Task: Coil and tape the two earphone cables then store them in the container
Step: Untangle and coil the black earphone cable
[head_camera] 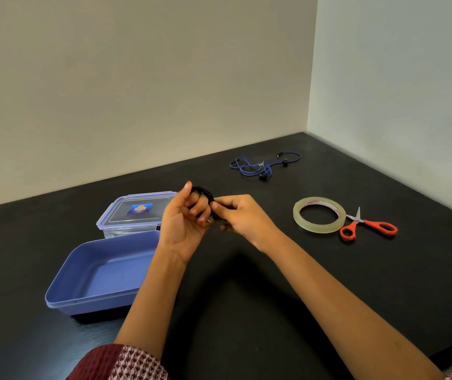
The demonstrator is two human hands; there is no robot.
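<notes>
Black thin earphone cable (204, 193) sits looped round the curled fingers of the left hand (181, 226), right hand (240, 215) pinching its end. Coiling looks nearly done, so the clear tape roll (319, 216) is probably next.

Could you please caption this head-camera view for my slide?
Left hand holds a coiled black earphone cable, right hand pinching it; loose blue earphone cable, clear tape roll and orange-handled scissors lie nearby.

Light soft, even, moderately bright, with no hard shadows. Right wall (397, 78) at 2 o'clock is paler and cooler than back wall (137, 78). Table (329, 283) is black, with a faint sheen at 7 o'clock. Pale gleam on tape (318, 229). Wide-angle bowing at the edges; the wall corner leans. Overall slightly soft; sleeve (126, 363) at 6 o'clock blurred.
</notes>
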